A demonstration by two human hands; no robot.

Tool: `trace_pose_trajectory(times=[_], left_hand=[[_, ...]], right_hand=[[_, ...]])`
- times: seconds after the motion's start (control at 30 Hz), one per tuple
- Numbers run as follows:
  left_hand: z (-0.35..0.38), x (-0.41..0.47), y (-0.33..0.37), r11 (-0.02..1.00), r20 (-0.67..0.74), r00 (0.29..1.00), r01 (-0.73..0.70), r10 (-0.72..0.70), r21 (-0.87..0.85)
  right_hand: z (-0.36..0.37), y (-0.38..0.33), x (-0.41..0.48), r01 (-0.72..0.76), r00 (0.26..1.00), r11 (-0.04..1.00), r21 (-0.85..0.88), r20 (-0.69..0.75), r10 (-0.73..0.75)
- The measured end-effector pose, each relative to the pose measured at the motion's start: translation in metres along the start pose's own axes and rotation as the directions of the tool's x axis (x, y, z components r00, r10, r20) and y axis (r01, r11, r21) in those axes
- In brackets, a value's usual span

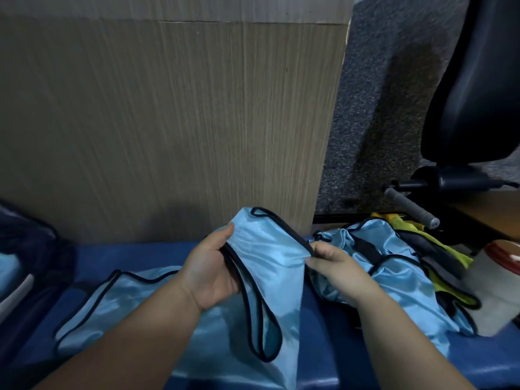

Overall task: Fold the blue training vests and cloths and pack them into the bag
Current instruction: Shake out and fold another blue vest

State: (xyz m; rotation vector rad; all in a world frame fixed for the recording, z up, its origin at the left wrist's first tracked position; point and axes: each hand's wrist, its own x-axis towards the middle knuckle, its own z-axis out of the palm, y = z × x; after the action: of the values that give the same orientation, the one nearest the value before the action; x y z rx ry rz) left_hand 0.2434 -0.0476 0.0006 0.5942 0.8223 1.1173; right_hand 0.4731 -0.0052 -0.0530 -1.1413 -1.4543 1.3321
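A light blue training vest (270,257) with black trim is lifted at its shoulder part above a dark blue surface (118,257); the rest of it trails down toward me and to the left. My left hand (211,266) grips its left strap edge with curled fingers. My right hand (334,266) pinches the right trim edge between thumb and fingers. A crumpled pile of more blue vests (394,263) lies right of my right hand. A dark bag (25,249) sits at the far left edge, partly cut off.
A wood-grain panel (168,122) stands upright just behind the surface. A yellow-green cloth (439,254) lies under the pile at right. A black office chair (475,94) and a grey handle (410,206) stand on grey carpet (374,80) at the right.
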Motion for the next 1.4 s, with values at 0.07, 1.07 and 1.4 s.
trace_pose_trajectory(times=[0.07, 1.07, 1.4], left_hand=[[-0.002, 0.0, -0.001, 1.0, -0.004, 1.0, 0.011, -0.011, -0.015], [-0.099, -0.018, -0.047, 0.591, -0.204, 0.904, -0.064, 0.376, 0.804], [-0.107, 0.005, -0.039, 0.477, -0.189, 0.919, 0.001, 0.346, 0.879]], right_hand=[[-0.004, -0.001, 0.0, -0.015, 0.999, 0.983, 0.184, 0.045, 0.007], [0.02, 0.027, -0.002, -0.045, 0.989, 0.548, -0.835, -0.114, -0.094], [0.025, 0.034, 0.002, -0.071, 0.993, 0.526, -0.847, -0.113, -0.047]])
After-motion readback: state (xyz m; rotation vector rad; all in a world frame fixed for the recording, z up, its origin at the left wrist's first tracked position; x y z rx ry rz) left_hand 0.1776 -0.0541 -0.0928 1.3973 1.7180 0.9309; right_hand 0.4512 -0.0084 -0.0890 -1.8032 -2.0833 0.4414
